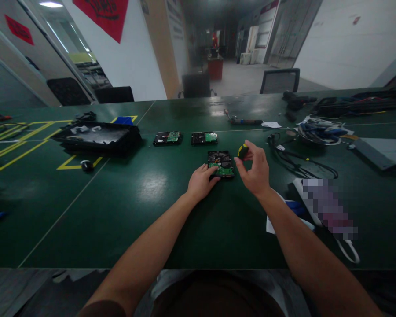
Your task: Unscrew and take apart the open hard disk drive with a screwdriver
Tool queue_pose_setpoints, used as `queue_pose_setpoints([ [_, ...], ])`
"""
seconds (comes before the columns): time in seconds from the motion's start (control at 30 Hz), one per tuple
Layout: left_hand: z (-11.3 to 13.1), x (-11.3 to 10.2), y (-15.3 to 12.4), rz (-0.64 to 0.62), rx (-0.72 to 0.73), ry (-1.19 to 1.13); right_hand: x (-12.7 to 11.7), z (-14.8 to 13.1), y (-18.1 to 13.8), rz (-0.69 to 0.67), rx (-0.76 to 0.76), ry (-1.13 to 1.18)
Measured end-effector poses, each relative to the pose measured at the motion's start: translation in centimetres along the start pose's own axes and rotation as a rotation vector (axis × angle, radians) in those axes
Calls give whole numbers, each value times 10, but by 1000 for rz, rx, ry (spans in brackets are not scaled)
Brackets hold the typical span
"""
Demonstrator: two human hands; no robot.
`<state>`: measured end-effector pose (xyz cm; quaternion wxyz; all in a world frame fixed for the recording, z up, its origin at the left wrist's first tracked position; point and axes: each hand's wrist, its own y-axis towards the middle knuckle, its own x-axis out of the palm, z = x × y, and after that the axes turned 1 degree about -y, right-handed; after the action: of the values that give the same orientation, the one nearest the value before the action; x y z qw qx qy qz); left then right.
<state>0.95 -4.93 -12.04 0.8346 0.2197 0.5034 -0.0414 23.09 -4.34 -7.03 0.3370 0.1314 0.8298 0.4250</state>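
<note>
A hard drive (pixel 225 164) lies on the green table in front of me, its green circuit board facing up. My left hand (pixel 202 181) grips its near left corner, fingers over the board and thumb by the near edge. Just right of the drive, my right hand (pixel 255 169) pinches the yellow-and-black handle of a screwdriver (pixel 242 151). I cannot make out the screwdriver's shaft or tip. Farther back lie two more hard drives, the left one (pixel 167 138) and the right one (pixel 204 138), apart from my hands.
To the left sit a stack of black trays (pixel 99 134) and a mouse-like object (pixel 86 165). At right are black cables (pixel 297 160), a bundle of blue and white material (pixel 320 131), a grey metal box (pixel 381 152) and a white-edged, pixelated object (pixel 308 200). A long-handled tool (pixel 247 121) lies behind.
</note>
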Motion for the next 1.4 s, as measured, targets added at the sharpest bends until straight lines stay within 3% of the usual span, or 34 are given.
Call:
queue_pose_setpoints([
  [1.4,3,-3,0,-3,-5,13,1,5,-1,-20,-7,-5],
])
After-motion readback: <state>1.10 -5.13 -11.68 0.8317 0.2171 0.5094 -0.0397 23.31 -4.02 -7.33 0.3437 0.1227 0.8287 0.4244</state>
